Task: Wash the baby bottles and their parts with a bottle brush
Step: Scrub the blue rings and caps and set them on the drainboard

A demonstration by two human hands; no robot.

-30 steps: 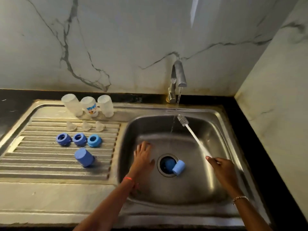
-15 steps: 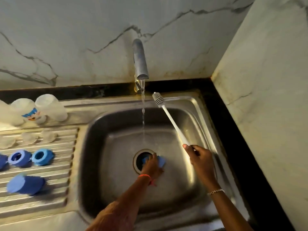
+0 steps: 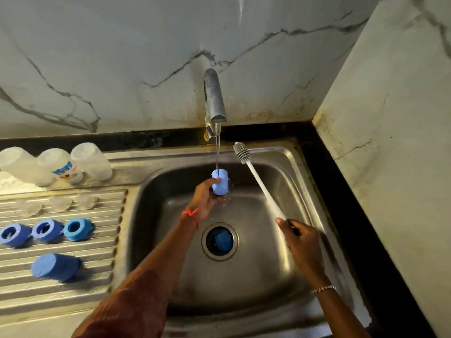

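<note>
My left hand [image 3: 204, 200] grips a light blue bottle cap [image 3: 220, 181] and holds it under the running stream from the tap [image 3: 214, 96]. My right hand [image 3: 301, 236] grips the lower end of a white bottle brush [image 3: 258, 181], whose grey bristle head points up beside the stream. Another blue cap [image 3: 220, 241] lies in the drain of the steel sink [image 3: 292, 172]. Three clear bottles [image 3: 58, 164] lie on the drainboard's far edge, with three clear nipples [image 3: 59, 203], three blue rings [image 3: 47, 230] and one blue cap [image 3: 55, 267] nearer me.
The ribbed drainboard [image 3: 61, 242] lies left of the sink bowl. Marble walls close in behind and on the right, with a black counter strip [image 3: 341, 191] along the sink's right side.
My left hand picked the light blue cap up from beside the drain and lifted it under the water. The brush stayed raised in my right hand.
</note>
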